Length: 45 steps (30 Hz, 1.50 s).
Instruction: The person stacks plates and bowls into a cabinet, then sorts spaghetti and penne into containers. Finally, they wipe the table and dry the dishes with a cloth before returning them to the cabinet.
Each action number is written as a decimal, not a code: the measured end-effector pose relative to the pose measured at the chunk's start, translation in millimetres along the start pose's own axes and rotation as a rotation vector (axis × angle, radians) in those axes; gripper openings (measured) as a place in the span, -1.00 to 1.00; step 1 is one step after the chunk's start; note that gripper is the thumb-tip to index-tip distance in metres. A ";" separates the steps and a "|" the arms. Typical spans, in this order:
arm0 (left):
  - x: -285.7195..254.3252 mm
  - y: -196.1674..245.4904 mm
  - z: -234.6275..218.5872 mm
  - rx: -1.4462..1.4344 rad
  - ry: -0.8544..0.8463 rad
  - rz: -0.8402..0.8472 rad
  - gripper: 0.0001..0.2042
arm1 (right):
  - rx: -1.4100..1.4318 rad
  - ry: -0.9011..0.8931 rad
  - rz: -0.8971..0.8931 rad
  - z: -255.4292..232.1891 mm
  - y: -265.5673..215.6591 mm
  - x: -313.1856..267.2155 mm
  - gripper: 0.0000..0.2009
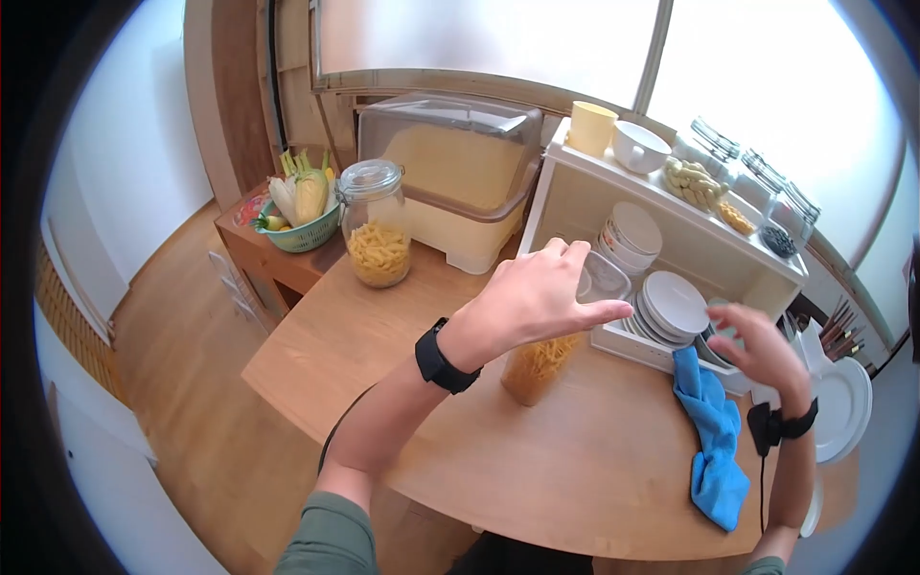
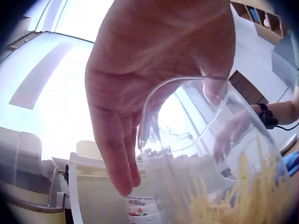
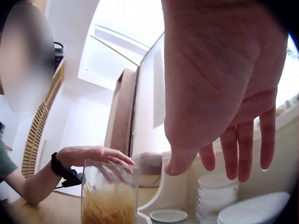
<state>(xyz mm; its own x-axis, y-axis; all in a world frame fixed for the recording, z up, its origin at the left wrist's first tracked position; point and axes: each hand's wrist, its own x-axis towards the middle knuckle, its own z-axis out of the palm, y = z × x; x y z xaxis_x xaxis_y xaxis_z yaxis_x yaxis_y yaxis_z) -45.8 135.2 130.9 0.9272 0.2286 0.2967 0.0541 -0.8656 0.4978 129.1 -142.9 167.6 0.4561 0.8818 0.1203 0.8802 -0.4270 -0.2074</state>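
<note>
My left hand is at the mouth of a clear, tall container, fingers extended and thumb stretched out to the side. Thin yellow pasta fills the container's lower part, and it stands upright on the table. Seen from the right wrist, the left hand's fingers lie loosely across the container's top edge. My right hand is raised in front of the shelf, its fingers spread and hanging down with nothing in them. Nearest to it are a stack of white plates and a crumpled blue cloth.
A clip-top glass jar of short pasta stands on the table's left part, before a large lidded bin. Beyond it sits a green basket of vegetables. The white shelf carries bowls, a yellow cup and several jars.
</note>
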 end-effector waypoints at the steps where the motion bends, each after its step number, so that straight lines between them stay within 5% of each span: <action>1: -2.5 3.4 1.3 0.038 -0.017 0.018 -0.02 | 0.021 -0.043 0.013 14.7 16.7 -17.3 -0.57; 6: -8.4 9.9 4.7 0.102 0.010 0.037 0.02 | 0.066 -0.151 0.223 92.6 91.3 -92.6 -0.35; 10: -22.2 10.2 24.9 0.127 0.194 0.089 0.07 | 0.031 -0.069 0.248 135.5 110.9 -125.5 -0.28; 12: -27.1 1.9 43.4 0.139 0.496 0.245 0.04 | 0.063 -0.004 0.212 151.2 117.1 -130.0 -0.27; 13: -30.2 -2.1 45.8 0.149 0.490 0.238 0.04 | 0.089 0.032 0.211 155.4 122.2 -129.0 -0.29; 15: -34.5 -16.3 34.8 -0.454 0.464 0.061 0.00 | 0.148 0.090 0.229 163.4 127.4 -126.9 -0.33; 17: -34.0 -47.6 3.6 -0.746 0.364 -0.128 -0.09 | 0.192 0.121 0.227 172.7 135.7 -126.0 -0.35; 20: -0.1 -141.2 6.1 -0.562 0.451 -0.264 -0.13 | 0.275 0.167 0.219 186.4 153.5 -122.0 -0.37; 21: 12.9 -173.5 18.0 -0.300 0.442 -0.319 -0.13 | 0.282 0.172 0.197 189.0 156.8 -121.1 -0.37; 22: 19.8 -187.3 24.7 -0.040 0.428 -0.368 -0.13 | 0.288 0.179 0.177 190.3 159.9 -120.4 -0.38; 28: 60.4 -217.5 54.0 0.160 0.479 -0.343 -0.08 | 0.328 0.155 0.185 182.7 149.6 -118.8 -0.39; 39: 58.6 -190.0 64.7 0.188 0.449 -0.410 -0.11 | 0.312 0.150 0.185 182.1 146.0 -116.7 -0.40; 41: 59.0 -201.6 70.0 0.250 0.585 -0.260 -0.13 | 0.295 0.131 0.192 179.8 146.3 -116.5 -0.40; 45: 49.3 -185.0 50.3 0.171 0.529 -0.218 -0.19 | 0.297 0.147 0.175 181.6 146.9 -117.8 -0.40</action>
<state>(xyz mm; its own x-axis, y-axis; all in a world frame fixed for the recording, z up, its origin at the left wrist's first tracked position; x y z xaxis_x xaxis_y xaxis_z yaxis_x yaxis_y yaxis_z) 8.6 284.2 12.4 0.5802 0.5614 0.5900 0.3220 -0.8235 0.4670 180.8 -273.1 -53.3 0.6293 0.7532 0.1913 0.7203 -0.4730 -0.5074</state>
